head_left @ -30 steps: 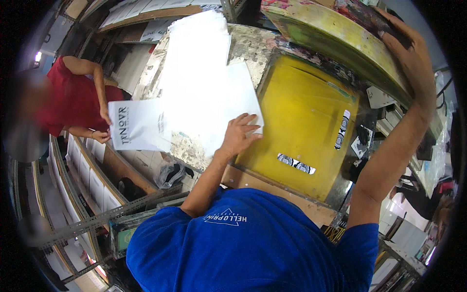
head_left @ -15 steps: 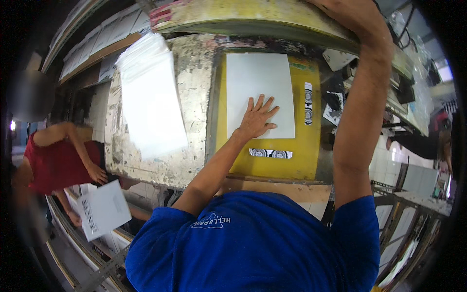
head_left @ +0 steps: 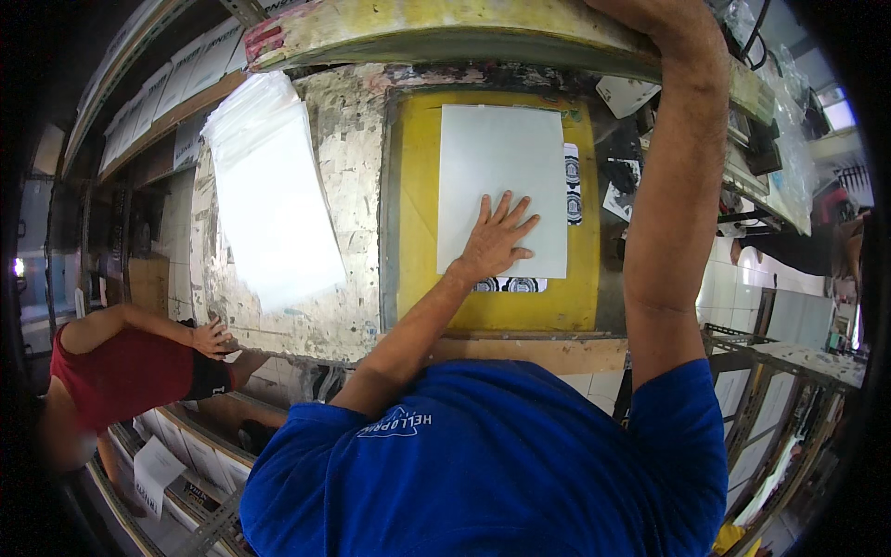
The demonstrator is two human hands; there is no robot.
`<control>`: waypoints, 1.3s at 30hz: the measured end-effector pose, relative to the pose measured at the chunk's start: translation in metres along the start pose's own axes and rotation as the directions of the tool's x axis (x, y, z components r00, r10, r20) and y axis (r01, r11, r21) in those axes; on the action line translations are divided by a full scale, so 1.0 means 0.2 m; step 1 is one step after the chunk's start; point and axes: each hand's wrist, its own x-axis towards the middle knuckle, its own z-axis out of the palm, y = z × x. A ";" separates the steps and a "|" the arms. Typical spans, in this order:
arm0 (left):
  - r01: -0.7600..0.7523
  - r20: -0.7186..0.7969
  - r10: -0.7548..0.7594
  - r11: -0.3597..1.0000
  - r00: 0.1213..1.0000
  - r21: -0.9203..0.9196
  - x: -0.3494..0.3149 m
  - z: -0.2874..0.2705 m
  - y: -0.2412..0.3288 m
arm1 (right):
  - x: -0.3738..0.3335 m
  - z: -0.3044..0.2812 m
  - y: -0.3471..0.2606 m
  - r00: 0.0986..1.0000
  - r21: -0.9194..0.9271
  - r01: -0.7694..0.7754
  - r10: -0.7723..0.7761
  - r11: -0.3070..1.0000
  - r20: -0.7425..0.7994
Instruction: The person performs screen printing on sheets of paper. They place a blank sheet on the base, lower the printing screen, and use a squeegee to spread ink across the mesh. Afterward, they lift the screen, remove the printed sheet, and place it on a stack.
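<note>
My left hand (head_left: 497,239) lies flat with spread fingers on the lower part of a white sheet (head_left: 501,148), which may be a flat bag. Beneath the sheet is a yellow board (head_left: 418,204). Two black-and-white patterned strips, one at the right edge (head_left: 573,186) and one at the near edge (head_left: 522,285), are partly covered by the sheet. My right arm reaches up, and my right hand (head_left: 654,14) is at a yellow-stained bar (head_left: 445,32) across the far side. The picture's upper edge cuts off its fingers.
Left of the board, a stack of white sheets or bags (head_left: 278,204) rests on the paint-flecked table (head_left: 357,213). A co-worker in a red top (head_left: 130,357) is at the left, beside racks (head_left: 186,427) with printed white pieces. More racks (head_left: 761,399) stand at the right.
My left hand has slid the white sheet right and nearer on the board, over parts of both strips. The co-worker's printed piece has moved lower, toward the rack. My right arm stays raised.
</note>
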 end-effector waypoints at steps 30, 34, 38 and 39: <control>-0.040 -0.318 -0.800 0.347 0.508 -0.937 -0.78 -0.63 0.09 | -0.97 0.39 -0.30 0.968 0.131 -0.209 0.185 0.969 0.171; 0.140 -0.316 -0.740 0.482 0.594 -0.865 -0.97 -0.27 -0.02 | -1.29 0.71 -0.23 0.934 0.261 -0.332 0.279 0.906 0.222; 0.298 -0.529 -0.568 0.806 0.631 -0.511 -1.02 -0.19 -0.09 | -1.49 0.88 -0.24 0.846 0.072 -0.308 0.239 0.949 0.477; 0.335 -0.543 -0.544 0.833 0.639 -0.440 -1.02 -0.17 -0.10 | -1.48 0.89 -0.29 0.813 -0.015 -0.283 0.248 0.959 0.528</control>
